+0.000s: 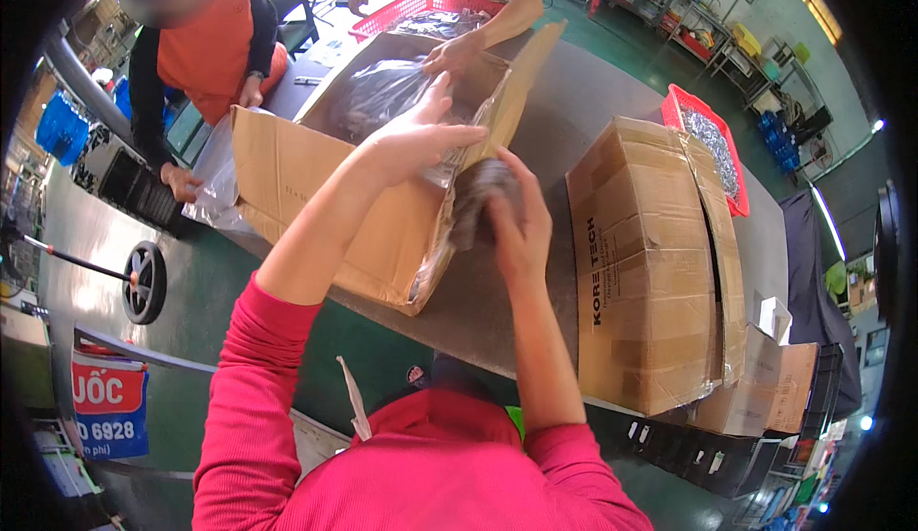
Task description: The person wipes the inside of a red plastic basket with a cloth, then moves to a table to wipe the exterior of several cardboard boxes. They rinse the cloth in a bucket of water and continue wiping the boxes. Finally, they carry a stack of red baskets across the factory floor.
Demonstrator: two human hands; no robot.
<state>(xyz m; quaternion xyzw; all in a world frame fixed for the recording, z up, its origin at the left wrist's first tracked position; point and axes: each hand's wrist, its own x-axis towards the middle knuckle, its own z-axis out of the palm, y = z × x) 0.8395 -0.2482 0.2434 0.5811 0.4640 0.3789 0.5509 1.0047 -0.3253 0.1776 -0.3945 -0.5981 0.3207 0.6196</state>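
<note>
An open cardboard box [320,211] stands on the grey table in front of me, its flaps raised. Grey items under clear plastic [382,96] fill its inside. My left hand [416,139] reaches over the box with fingers spread, close to the right flap [521,77]. Just outside the box's right side, my right hand [521,220] has its fingers round a dark roundish thing [483,196], too smeared by motion to name. A co-worker's hand [454,53] reaches to the plastic from the far side.
Right of me stands a closed, taped cardboard box [641,254], with a red basket [734,173] of shiny small parts behind it. Another red basket [416,5] sits at the far end. On the left, a person in orange and black [210,43] handles clear plastic [215,177].
</note>
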